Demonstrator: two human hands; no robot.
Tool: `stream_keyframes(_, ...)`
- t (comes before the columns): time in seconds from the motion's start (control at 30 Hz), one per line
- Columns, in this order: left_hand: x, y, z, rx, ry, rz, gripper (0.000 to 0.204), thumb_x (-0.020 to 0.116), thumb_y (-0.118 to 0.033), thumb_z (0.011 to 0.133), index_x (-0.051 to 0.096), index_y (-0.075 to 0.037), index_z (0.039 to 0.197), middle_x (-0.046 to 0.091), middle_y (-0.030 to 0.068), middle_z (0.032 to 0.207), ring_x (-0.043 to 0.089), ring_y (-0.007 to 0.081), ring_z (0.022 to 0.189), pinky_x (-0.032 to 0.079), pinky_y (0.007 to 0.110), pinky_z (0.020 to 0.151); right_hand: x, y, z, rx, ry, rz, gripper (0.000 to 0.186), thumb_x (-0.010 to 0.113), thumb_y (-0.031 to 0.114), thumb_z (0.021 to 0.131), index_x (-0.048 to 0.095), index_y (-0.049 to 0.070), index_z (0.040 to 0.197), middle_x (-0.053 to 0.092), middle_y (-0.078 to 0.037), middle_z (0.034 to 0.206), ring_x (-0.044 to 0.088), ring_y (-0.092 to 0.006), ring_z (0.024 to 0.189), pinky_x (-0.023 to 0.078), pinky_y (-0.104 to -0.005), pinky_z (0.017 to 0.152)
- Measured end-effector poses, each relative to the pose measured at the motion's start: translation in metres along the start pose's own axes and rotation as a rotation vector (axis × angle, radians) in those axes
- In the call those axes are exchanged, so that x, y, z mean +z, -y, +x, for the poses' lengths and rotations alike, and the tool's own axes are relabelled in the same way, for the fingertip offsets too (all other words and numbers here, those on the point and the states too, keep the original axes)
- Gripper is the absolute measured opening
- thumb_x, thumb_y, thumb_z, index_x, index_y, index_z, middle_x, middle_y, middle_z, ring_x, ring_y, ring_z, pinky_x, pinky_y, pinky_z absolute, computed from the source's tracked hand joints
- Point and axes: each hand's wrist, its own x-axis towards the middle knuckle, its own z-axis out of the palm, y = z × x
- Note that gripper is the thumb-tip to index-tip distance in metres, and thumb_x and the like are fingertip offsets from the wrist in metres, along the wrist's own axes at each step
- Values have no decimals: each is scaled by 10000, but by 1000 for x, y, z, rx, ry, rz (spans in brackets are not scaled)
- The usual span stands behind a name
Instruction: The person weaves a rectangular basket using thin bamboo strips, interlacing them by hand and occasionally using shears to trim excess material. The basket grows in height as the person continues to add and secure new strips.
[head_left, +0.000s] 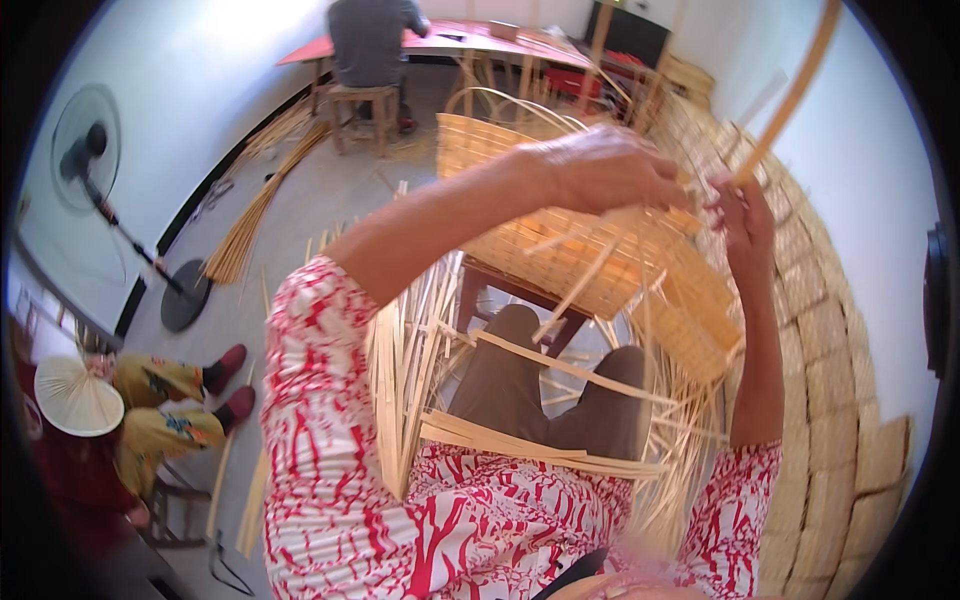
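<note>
My right hand (742, 212) is raised at the right and closed on a bamboo strip (795, 95), which rises from it to the top edge. My left hand (610, 170) reaches over the woven bamboo basket (510, 245), its fingers pointing toward my right hand. Those fingers are bent and blurred, so whether they grip anything is unclear. The basket is tilted on a dark wooden stool (475, 292) in front of my knees, with loose strip ends sticking out of it. More flat bamboo strips (520, 440) lie across my lap.
Woven bamboo pieces (810, 400) are stacked along the right wall. Loose strips (400, 370) surround my legs. A fan (185, 295) and a bundle of sticks (262, 215) are at the left. One person with a hand fan (80, 395) sits lower left; another sits at the pink table (480, 40).
</note>
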Motion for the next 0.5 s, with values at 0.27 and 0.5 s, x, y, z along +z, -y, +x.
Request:
stream_keyframes(0.27,37,-15,-27,72,-191,138,316,582,-151,875,611,-249,1173,586,-9,924,651,181,933,508,348,888,-3,-16,21,-363,156,-576,144,616,87,924,654,-50,940,659,-205,892,623,-395,823,486,-440,749)
stream_keyframes(0.5,41,-18,-35,51,-173,100,326,573,-152,876,607,-241,1188,616,-8,967,654,176,950,487,345,904,-3,-26,15,-294,192,-628,124,614,65,914,674,-38,948,661,-195,882,639,-360,797,492,-421,709)
